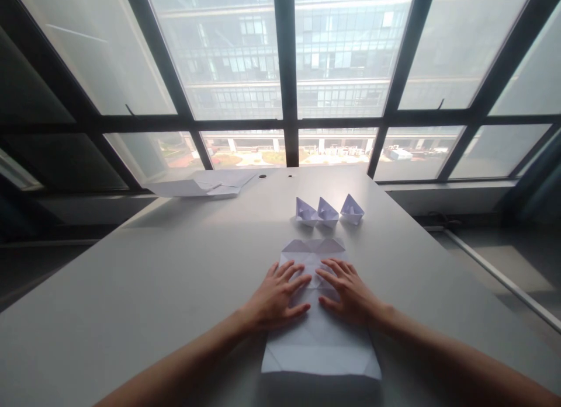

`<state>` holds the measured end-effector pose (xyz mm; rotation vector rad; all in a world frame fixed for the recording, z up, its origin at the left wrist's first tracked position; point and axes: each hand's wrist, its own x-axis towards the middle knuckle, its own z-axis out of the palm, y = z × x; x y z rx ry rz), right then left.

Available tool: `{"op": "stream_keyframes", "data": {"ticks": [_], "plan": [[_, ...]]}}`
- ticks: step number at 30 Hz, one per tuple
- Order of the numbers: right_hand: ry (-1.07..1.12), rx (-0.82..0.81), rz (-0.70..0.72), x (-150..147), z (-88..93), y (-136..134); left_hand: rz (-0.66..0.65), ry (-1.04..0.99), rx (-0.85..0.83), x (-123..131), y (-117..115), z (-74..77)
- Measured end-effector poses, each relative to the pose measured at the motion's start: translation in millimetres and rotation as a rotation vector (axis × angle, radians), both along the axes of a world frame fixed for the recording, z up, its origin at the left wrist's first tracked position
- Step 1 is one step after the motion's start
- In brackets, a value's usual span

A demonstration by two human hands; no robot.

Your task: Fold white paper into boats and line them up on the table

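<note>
A creased sheet of white paper [322,337] lies lengthwise before me on the table. Its far corners are folded inward, and its near edge lifts slightly. My left hand [280,293] rests on the left half of the sheet, fingers spread. On the right half lies my right hand [346,290], also flat with its fingers apart. A narrow strip of paper shows between the two hands. Just past the sheet's far end stand three folded paper boats: a left one [305,213], a middle one [328,213] close beside it, and a right one [352,209] a little apart.
Several loose white paper sheets [201,184] lie at the far left of the white table [175,267], one curling past its edge. Two round holes sit near the table's far end. Beyond stand large dark-framed windows [289,74]. A white pipe [504,278] runs along the floor at right.
</note>
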<state>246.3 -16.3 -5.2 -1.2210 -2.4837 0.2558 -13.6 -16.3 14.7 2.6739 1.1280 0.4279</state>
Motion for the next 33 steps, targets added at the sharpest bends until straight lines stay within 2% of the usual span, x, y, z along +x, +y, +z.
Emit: {"op": "stream_keyframes", "data": {"ticks": [5, 14, 24, 33], "plan": [[-0.096, -0.064, 0.024, 2.5, -0.5, 3.1, 0.007, 0.138, 0.033, -3.3, 1.6, 1.1], [-0.103, -0.099, 0.028, 3.7, -2.7, 5.0, 0.046, 0.239, -0.036, -5.4, 10.1, -13.1], [-0.080, -0.142, 0.034, 8.0, 0.0, 14.7, 0.053, 0.267, -0.073, -13.1, 16.7, -7.4], [-0.086, -0.140, 0.033, 9.1, 4.1, 16.9, 0.046, 0.267, -0.050, -17.4, 23.7, -14.8]]}}
